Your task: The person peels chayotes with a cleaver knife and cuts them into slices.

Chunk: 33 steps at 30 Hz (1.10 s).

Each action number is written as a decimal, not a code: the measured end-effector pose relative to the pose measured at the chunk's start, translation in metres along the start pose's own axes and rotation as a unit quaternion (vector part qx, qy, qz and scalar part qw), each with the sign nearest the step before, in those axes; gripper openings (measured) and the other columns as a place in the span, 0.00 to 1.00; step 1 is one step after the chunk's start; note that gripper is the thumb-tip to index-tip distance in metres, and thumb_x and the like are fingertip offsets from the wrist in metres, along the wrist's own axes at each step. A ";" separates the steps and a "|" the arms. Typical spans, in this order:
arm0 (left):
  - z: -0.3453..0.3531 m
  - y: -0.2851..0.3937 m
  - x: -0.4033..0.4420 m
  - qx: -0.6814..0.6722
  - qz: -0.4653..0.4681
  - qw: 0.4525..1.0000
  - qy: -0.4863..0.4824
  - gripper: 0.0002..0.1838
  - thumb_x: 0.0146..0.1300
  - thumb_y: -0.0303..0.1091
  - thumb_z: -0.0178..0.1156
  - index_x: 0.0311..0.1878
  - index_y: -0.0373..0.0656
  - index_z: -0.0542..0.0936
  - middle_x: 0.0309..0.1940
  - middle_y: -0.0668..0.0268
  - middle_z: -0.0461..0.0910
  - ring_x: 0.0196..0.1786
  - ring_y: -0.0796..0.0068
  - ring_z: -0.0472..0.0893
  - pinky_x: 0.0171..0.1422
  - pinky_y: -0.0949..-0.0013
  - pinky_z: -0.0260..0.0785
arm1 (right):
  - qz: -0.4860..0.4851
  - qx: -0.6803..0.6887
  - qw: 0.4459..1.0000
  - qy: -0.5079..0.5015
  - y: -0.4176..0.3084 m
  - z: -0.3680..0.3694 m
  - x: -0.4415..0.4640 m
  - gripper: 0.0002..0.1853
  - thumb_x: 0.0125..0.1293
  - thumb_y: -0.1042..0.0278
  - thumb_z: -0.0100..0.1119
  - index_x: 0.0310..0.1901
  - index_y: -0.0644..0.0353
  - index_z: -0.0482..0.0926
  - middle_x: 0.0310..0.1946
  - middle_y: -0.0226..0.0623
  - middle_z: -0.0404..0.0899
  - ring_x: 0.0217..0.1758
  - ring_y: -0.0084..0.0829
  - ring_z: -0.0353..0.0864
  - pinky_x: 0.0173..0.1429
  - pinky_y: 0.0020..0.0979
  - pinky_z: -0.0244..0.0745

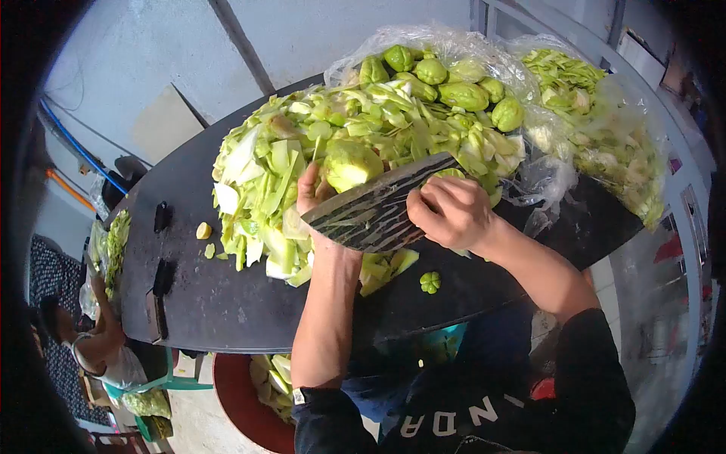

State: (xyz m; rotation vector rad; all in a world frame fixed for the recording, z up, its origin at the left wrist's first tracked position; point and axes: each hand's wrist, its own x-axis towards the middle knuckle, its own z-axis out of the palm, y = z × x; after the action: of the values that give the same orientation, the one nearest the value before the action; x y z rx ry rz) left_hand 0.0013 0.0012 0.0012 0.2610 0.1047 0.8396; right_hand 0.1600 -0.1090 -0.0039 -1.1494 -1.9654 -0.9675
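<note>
A broad dark blade with pale streaks lies slantwise across the middle, over the black table. My right hand is closed at its right end, with pale green pieces beside the fingers. My left hand is wrapped round the lower left side of a partly peeled chayote, which touches the upper edge of the blade; the blade hides part of this hand. Behind both hands rises a large heap of cut green slices. A small green piece lies near the table's front edge.
Whole chayotes sit in clear plastic at the back. A plastic bag of cut pieces stands at the right. Below the table is a red tub with slices. Two small black objects lie at the table's left. Another person sits at far left.
</note>
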 end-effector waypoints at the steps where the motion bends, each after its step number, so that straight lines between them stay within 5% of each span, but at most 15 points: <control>1: 0.008 -0.003 -0.002 0.069 0.042 0.994 0.071 0.30 0.66 0.52 0.53 0.60 0.35 0.72 0.51 0.50 0.79 0.54 0.48 0.79 0.59 0.47 0.74 | -0.010 0.014 1.000 0.008 0.000 -0.001 0.002 0.07 0.48 0.74 0.60 0.31 0.61 0.76 0.21 0.29 0.68 0.23 0.26 0.75 0.24 0.26 0.72; 2: -0.009 0.000 0.006 0.052 0.022 0.998 -0.016 0.30 0.66 0.55 0.56 0.59 0.38 0.73 0.50 0.51 0.79 0.51 0.50 0.80 0.57 0.48 0.75 | -0.021 0.026 0.999 0.015 0.000 -0.001 0.003 0.09 0.45 0.77 0.61 0.31 0.66 0.76 0.19 0.31 0.67 0.21 0.29 0.73 0.22 0.27 0.70; 6: -0.001 -0.004 0.005 -0.034 -0.006 0.999 0.030 0.31 0.64 0.58 0.56 0.57 0.39 0.73 0.47 0.53 0.79 0.48 0.53 0.80 0.56 0.51 0.75 | -0.031 0.027 0.998 0.051 -0.004 0.001 0.006 0.07 0.48 0.79 0.61 0.31 0.66 0.76 0.19 0.30 0.66 0.20 0.28 0.72 0.22 0.26 0.69; 21: 0.001 -0.011 -0.001 0.006 -0.042 0.999 -0.025 0.31 0.64 0.60 0.52 0.55 0.41 0.77 0.47 0.57 0.82 0.49 0.58 0.80 0.58 0.57 0.73 | -0.021 -0.034 0.999 0.026 0.001 0.002 0.003 0.06 0.51 0.73 0.59 0.31 0.59 0.74 0.22 0.28 0.67 0.23 0.26 0.74 0.24 0.26 0.73; 22: 0.008 -0.013 -0.005 0.130 0.040 0.989 0.054 0.30 0.64 0.60 0.52 0.56 0.43 0.76 0.50 0.60 0.80 0.53 0.61 0.78 0.62 0.57 0.69 | 0.010 -0.014 1.000 0.015 0.009 0.006 0.001 0.06 0.51 0.74 0.59 0.31 0.59 0.73 0.22 0.29 0.68 0.23 0.27 0.75 0.25 0.27 0.74; 27: 0.019 -0.012 -0.001 0.084 0.108 0.983 0.121 0.29 0.65 0.58 0.50 0.57 0.44 0.76 0.53 0.63 0.78 0.57 0.65 0.75 0.65 0.56 0.66 | 0.056 -0.018 0.998 0.007 0.024 0.005 -0.009 0.07 0.50 0.75 0.59 0.32 0.59 0.72 0.22 0.32 0.71 0.23 0.31 0.78 0.26 0.31 0.77; 31: 0.005 -0.010 -0.005 0.129 0.043 0.988 0.072 0.28 0.65 0.57 0.50 0.53 0.41 0.77 0.47 0.59 0.81 0.50 0.63 0.80 0.59 0.58 0.72 | 0.004 0.008 0.999 0.045 0.005 0.000 0.003 0.06 0.51 0.74 0.58 0.32 0.59 0.73 0.22 0.29 0.70 0.24 0.28 0.78 0.25 0.28 0.75; 33: -0.002 -0.011 0.000 0.042 0.020 0.999 -0.017 0.28 0.65 0.57 0.50 0.53 0.41 0.77 0.46 0.59 0.82 0.49 0.62 0.81 0.57 0.59 0.73 | 0.011 0.017 0.999 0.032 -0.001 -0.002 0.007 0.05 0.52 0.73 0.58 0.32 0.59 0.74 0.21 0.28 0.69 0.24 0.27 0.77 0.26 0.27 0.74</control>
State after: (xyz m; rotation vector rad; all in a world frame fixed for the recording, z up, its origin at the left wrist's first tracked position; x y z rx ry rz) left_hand 0.0082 -0.0054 -0.0037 0.3574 0.1036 0.8704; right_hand 0.1569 -0.1087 0.0025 -1.1062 -1.9078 -0.9439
